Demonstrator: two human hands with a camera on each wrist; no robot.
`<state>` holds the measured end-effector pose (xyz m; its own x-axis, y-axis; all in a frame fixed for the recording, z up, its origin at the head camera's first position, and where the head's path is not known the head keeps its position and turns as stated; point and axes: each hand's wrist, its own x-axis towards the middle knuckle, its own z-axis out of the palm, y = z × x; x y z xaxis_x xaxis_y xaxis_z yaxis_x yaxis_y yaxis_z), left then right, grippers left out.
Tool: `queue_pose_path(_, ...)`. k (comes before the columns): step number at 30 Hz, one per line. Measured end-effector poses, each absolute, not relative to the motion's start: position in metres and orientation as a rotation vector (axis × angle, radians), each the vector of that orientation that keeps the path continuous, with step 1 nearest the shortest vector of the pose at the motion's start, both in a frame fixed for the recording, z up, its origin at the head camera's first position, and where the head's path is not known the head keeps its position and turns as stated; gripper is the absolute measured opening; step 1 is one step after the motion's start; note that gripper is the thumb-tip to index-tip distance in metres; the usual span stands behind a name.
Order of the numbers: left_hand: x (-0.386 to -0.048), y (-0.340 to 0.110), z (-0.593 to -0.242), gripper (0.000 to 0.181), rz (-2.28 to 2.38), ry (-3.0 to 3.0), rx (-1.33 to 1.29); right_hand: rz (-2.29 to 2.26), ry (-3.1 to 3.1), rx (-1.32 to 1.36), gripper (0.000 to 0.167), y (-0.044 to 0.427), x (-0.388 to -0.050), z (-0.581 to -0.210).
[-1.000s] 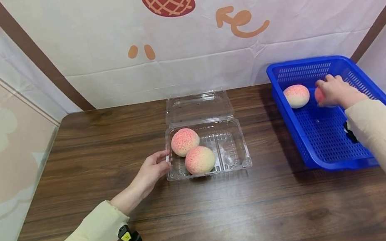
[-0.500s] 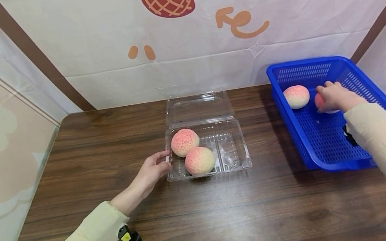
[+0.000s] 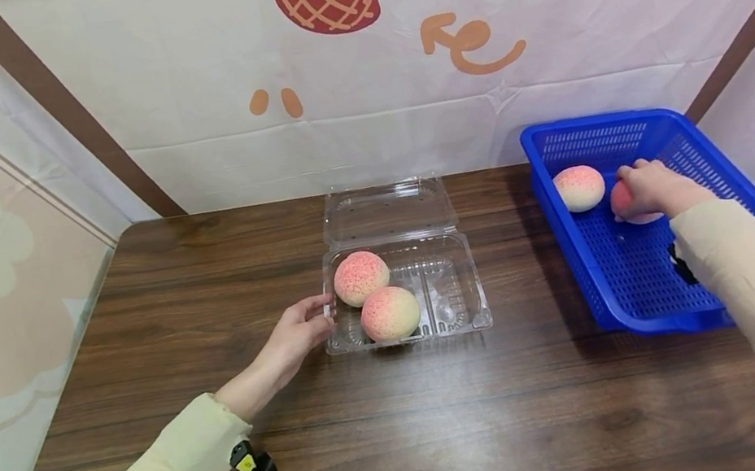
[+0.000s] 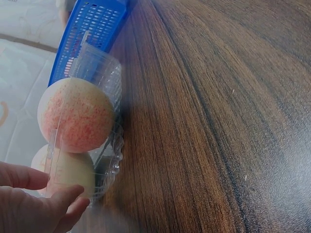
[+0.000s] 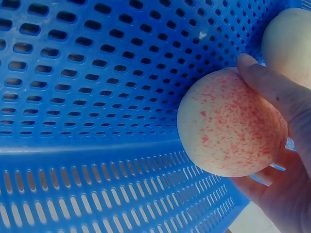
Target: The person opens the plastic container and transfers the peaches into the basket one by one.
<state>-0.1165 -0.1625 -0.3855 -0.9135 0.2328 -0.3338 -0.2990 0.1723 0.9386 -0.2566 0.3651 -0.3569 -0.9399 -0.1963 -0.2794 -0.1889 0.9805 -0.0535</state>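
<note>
With my right hand (image 3: 653, 188) I grip a pink-and-cream peach (image 5: 231, 124) inside the blue basket (image 3: 597, 291). The right wrist view has my thumb across its top and fingers around its far side. Another peach (image 3: 580, 188) lies to its left in the basket. My left hand (image 3: 292, 338) holds the left wall of an open clear plastic clamshell box (image 3: 456, 289), its thumb and fingers at the rim in the left wrist view. Two peaches sit in the box's left half, a redder one (image 3: 361, 278) behind a paler one (image 3: 391, 313).
The box's clear lid (image 3: 388, 211) lies folded back toward the printed cloth (image 3: 362, 139) behind the table. Brown wood tabletop (image 3: 407, 420) stretches in front of the box and between it and the basket. The basket's raised walls surround my right hand.
My right hand has shifted slightly left and toward me in the basket, and the peach in its grip shows a little more. My left hand and the box stay in place.
</note>
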Motion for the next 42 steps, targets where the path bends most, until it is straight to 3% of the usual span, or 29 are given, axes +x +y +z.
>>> queue_pose_path(13,-0.118,-0.163,-0.385,0.048,1.778,2.058,-0.058,-0.021,2.820,-0.276,0.075,0.360,-0.254,-0.339)
queue_pose_path(42,-0.117,-0.163,-0.386,0.049,1.789,2.040,-0.065,0.020,2.884,-0.405,0.069,0.351,-0.256,-0.320)
